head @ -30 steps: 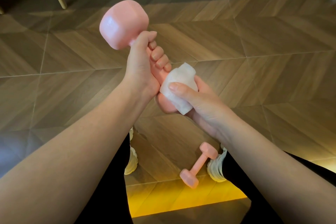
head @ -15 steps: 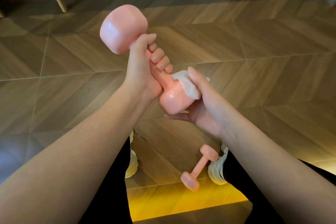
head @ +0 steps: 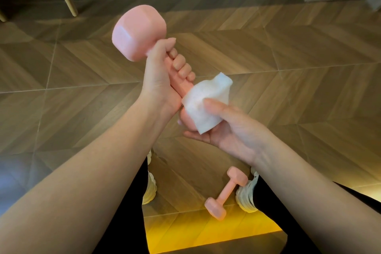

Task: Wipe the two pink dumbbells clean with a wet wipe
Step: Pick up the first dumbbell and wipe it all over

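Head view: the left hand (head: pixel 158 76) grips the handle of a glossy pink dumbbell (head: pixel 139 35), held tilted above the herringbone wooden floor (head: pixel 288 47). The right hand (head: pixel 231 128) cups its lower head, with the thumb pinching a white wet wipe (head: pixel 206 99) against it. Below that dumbbell, a second pink dumbbell (head: pixel 225 194) lies on the floor beside a white shoe (head: pixel 246 197).

One pink dumbbell (head: pixel 139 35) is up off the floor (head: pixel 288 68), tilted, its handle gripped in the left hand (head: pixel 160 72). Its far head points up-left. Its near head is wrapped in a crumpled white wet wipe (head: pixel 206 103), pinched there by the right hand (head: pixel 231 128). The second pink dumbbell (head: pixel 225 194) lies slanted on the floor, near and right.
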Tool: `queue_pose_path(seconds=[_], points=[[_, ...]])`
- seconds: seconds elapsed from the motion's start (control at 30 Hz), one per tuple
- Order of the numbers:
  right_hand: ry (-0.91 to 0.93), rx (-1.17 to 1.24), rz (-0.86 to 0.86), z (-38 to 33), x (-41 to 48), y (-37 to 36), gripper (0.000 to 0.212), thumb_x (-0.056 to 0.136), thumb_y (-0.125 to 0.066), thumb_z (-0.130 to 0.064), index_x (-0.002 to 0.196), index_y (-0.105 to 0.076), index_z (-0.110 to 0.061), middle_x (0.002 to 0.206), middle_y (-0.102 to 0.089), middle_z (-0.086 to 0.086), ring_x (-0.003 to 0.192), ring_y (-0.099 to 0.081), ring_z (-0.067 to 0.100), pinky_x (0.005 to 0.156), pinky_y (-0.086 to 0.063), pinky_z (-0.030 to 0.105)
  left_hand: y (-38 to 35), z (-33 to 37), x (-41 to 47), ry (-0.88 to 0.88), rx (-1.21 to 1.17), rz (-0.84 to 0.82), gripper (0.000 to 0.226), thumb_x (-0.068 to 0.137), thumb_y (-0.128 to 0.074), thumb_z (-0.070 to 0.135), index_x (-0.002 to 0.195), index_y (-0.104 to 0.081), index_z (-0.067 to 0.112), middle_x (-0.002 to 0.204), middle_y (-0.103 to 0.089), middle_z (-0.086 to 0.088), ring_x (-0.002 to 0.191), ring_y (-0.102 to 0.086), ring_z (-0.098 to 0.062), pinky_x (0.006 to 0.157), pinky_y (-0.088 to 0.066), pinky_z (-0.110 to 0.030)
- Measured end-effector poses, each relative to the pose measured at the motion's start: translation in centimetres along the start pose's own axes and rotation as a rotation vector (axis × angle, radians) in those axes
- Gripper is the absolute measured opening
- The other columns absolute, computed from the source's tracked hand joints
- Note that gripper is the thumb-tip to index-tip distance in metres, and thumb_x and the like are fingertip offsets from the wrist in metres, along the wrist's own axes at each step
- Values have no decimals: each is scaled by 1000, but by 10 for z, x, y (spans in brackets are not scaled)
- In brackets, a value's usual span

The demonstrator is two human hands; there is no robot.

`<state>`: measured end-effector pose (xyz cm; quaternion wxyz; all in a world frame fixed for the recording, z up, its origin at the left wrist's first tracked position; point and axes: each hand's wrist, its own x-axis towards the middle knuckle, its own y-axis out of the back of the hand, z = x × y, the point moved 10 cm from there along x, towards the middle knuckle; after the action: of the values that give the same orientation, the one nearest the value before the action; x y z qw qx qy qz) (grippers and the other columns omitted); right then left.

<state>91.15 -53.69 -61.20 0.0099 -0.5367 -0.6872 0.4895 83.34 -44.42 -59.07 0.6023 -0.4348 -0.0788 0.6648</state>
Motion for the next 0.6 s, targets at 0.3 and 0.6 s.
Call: queue_pose_path(seconds=[0.3,0.6], points=[[218,-240,181,-20,-2,19,52,82,-71,-29,128,-52,-18,110,-72,9,92,-71,26,75,-56,44,12,-9,1,36,-76,126,36,93,-58,26,65,-36,21,48,-28,7,40,-28,-11,44,-34,-22],[181,-89,143,-18,2,19,60,83,-64,-34,136,-51,-8,116,-63,13,104,-62,29,85,-55,58,15,-3,3,44,-95,125,37,91,-55,23,59,-37,21,48,-27,6,40,-26,-12,43,-31,-23]])
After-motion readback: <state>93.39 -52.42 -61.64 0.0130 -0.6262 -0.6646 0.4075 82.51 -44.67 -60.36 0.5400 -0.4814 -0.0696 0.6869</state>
